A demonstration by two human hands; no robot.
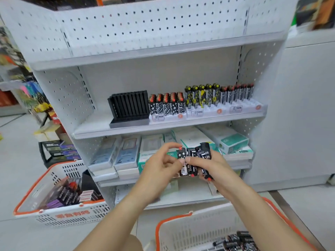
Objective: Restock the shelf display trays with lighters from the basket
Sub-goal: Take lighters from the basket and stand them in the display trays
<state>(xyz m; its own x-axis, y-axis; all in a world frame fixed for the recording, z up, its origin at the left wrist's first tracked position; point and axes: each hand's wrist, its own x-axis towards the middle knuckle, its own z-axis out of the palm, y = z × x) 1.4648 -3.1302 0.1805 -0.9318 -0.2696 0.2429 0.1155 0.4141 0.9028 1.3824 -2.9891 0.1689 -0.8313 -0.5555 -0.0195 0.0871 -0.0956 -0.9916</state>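
At lower right, loose black lighters (235, 240) lie in the orange-rimmed white plastic basket (181, 232). At centre, a bundle of small black-and-white patterned lighters (196, 160) is clasped in the right hand (210, 166); one is pinched by the left hand (163, 165) fingers (178, 161). Light, rigid, smooth: best gripped across flat sides. Beyond, the empty black slotted display tray (129, 107) waits on the shelf (94, 130).

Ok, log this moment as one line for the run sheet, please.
stage: sorting before placing | right hand: holds bunch of lighters | left hand: pinches one lighter | black tray: empty | basket: more lighters
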